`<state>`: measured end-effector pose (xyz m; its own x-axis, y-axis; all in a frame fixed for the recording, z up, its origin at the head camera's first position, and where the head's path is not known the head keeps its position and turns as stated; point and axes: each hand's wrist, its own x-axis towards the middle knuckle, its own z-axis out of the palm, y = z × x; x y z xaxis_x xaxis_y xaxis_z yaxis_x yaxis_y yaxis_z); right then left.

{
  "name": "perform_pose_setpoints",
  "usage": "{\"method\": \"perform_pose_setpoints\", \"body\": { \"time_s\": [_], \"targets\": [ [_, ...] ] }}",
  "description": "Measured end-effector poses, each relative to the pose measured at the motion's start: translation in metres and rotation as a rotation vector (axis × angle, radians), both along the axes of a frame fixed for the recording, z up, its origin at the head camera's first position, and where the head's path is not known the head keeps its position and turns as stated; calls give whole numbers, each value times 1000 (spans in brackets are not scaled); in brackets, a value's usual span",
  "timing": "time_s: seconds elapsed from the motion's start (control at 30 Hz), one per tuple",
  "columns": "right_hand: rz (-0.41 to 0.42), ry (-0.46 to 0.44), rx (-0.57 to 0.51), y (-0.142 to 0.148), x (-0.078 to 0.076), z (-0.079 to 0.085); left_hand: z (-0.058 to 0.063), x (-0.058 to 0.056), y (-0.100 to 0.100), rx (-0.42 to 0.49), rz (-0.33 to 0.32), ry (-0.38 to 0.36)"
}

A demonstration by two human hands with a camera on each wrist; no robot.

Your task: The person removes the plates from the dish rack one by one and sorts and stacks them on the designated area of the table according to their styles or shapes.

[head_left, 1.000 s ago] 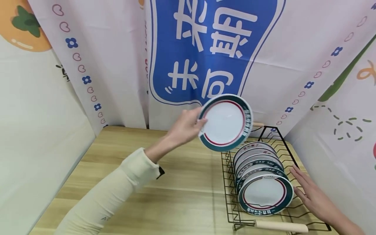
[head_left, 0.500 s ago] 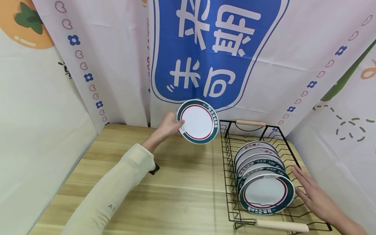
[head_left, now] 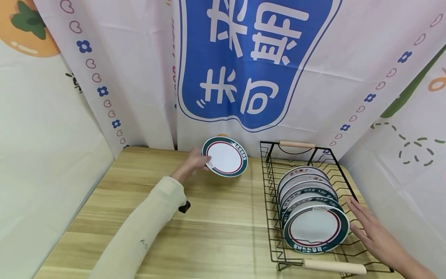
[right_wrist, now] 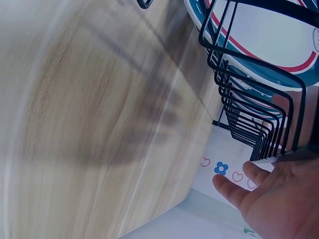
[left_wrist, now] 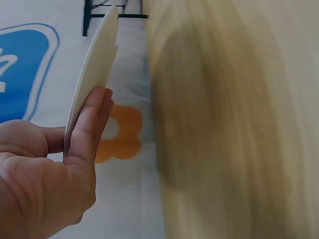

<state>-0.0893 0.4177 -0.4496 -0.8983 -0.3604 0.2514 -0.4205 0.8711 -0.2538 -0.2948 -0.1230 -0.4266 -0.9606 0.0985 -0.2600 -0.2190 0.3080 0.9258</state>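
the left hand (head_left: 195,160) pinches a tilted plate (head_left: 225,157) above the far side of the table (head_left: 212,236), left of the black wire rack (head_left: 334,266), while the right hand (head_left: 378,237), fingers extended, is at the rack's right side beside the row of plates (head_left: 314,228)

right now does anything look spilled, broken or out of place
Nothing stands out: the racked plates lean in a row inside the wire dish rack, no spill or damage shows, and the green-rimmed plate in the left grip is simply held tilted.
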Motion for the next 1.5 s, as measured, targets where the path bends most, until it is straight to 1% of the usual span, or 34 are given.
{"method": "perform_pose_setpoints", "body": {
  "time_s": [0.17, 0.27, 0.43, 0.53, 0.7, 0.83, 0.9, 1.07, 1.23, 1.33, 1.43, 1.5],
  "targets": [
    [-40, -45, -4, 0, 5, 3, -17, -1, -1, 14, 22, -14],
    [-45, -70, -13, 0, 9, 5, -26, -2, -1, 31, 35, -31],
    [-72, -145, -40, 1, 15, 7, -37, -1, -2, 23, 60, -57],
    [-61, -155, -57, 2, 17, 7, -39, -1, -2, 38, 72, -73],
    [23, -95, -80, 5, 21, 4, -42, -1, -4, 49, 73, -85],
    [57, -72, -76, 7, 23, 3, -45, -2, -4, 36, 70, -90],
    [55, -78, -70, 7, 24, 3, -47, -3, -4, 30, 71, -96],
    [25, -110, -47, 7, 26, 2, -48, -2, -3, 51, 85, -120],
    [-2, -85, 15, 7, 27, 3, -47, -1, -4, 72, 104, -135],
    [-15, -98, 25, 7, 27, 3, -47, -2, -5, 80, 110, -142],
    [-11, -100, 30, 7, 28, 3, -49, -4, -5, 54, 112, -159],
    [-2, -82, 34, 7, 28, 1, -51, -5, -5, 27, 112, -170]
  ]
}}
